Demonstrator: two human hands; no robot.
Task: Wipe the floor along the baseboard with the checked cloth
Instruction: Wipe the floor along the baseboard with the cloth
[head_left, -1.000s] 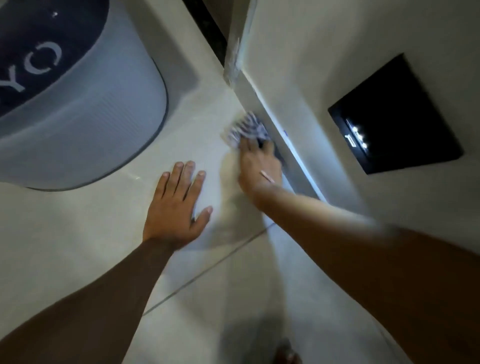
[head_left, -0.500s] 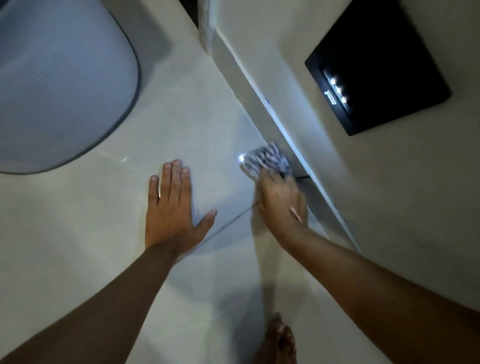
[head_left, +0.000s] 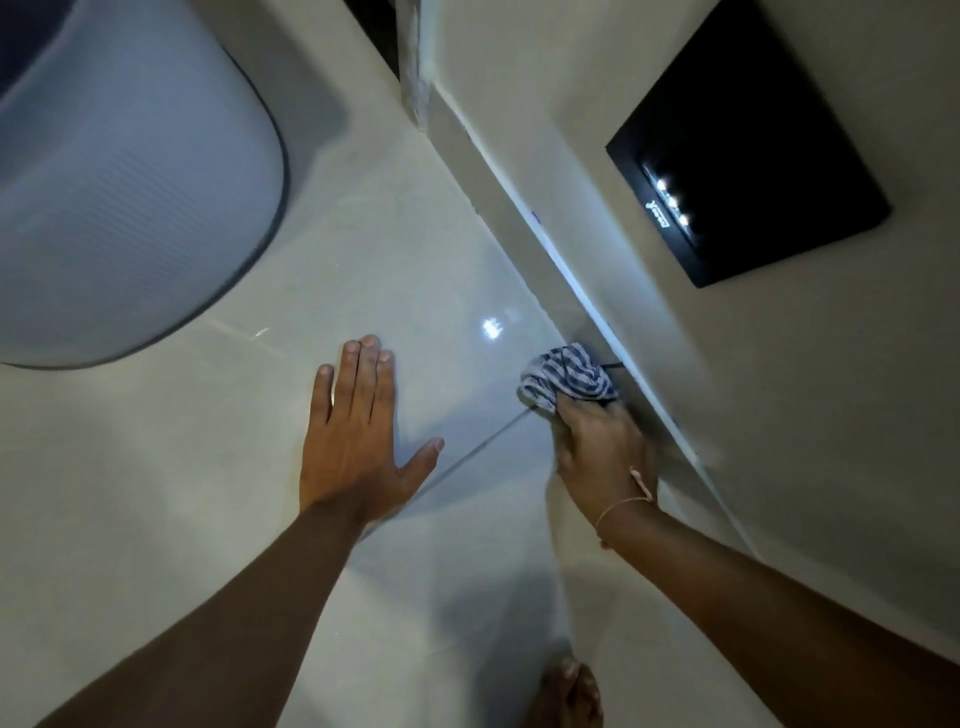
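My right hand (head_left: 602, 452) presses the bunched blue-and-white checked cloth (head_left: 566, 376) onto the pale tiled floor (head_left: 405, 270), right against the baseboard (head_left: 524, 208) that runs diagonally from top centre to lower right. Part of the cloth is hidden under my fingers. A thin cord bracelet circles that wrist. My left hand (head_left: 358, 436) lies flat on the floor with its fingers spread, about a hand's width left of the cloth, holding nothing.
A large round grey appliance (head_left: 119, 176) stands on the floor at the upper left. A black wall panel with small lights (head_left: 743, 171) sits above the baseboard. A bare foot (head_left: 571, 696) shows at the bottom edge. A grout line (head_left: 478, 449) crosses between my hands.
My right hand has dragged the cloth along the baseboard toward me, from near the wall corner to beside the grout line. My left hand has stayed flat on the floor.
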